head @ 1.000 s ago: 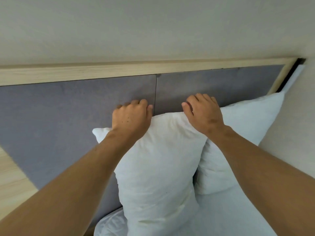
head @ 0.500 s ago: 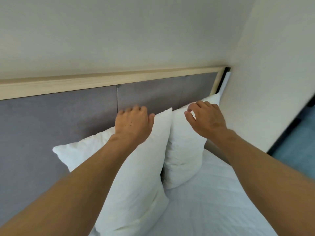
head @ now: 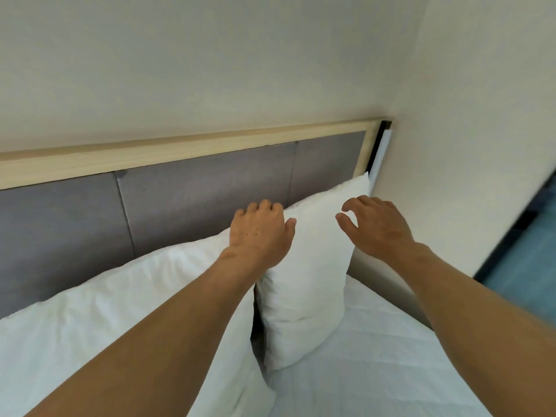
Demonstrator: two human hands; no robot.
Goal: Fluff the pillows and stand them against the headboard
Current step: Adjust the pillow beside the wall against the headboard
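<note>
Two white pillows stand against the grey padded headboard (head: 186,203) with its pale wood frame. The left pillow (head: 90,320) is wide and leans back; the right pillow (head: 313,266) stands upright in the corner. My left hand (head: 258,233) sits on the top edge where the two pillows meet. Its fingers are curled over the left pillow's upper right corner and its thumb touches the right pillow. My right hand (head: 376,227) hovers in front of the right pillow's upper right part, fingers spread, holding nothing.
A white quilted sheet (head: 376,356) covers the mattress below the pillows. A cream side wall (head: 466,145) runs close along the bed's right side. A white strip (head: 380,152) stands between headboard and wall. A dark doorway edge and bluish floor (head: 526,260) show at far right.
My right hand has left the left pillow's top and moved right to the right pillow, opening its fingers. My left hand stays on the left pillow's top, which now stands lower and further left.
</note>
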